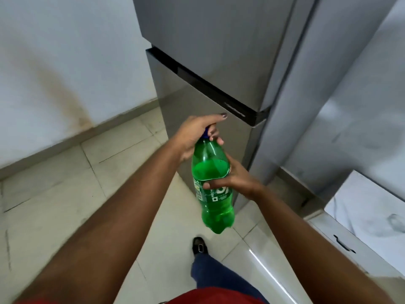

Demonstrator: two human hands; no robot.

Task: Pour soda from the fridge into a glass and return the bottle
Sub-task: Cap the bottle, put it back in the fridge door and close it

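Both forearms outstretched, left hand [195,133] seemingly curled around blue cap [207,132], right hand [233,179] gripping bottle [211,183].

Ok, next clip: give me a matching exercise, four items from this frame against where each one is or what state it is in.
Items:
1. left hand
2. right hand
3. green soda bottle
4. fridge doors

States:
A. both closed
B. wrapped over the blue cap
C. held in the air, partly full
D. gripping the label area

Pairs: 1-B, 2-D, 3-C, 4-A
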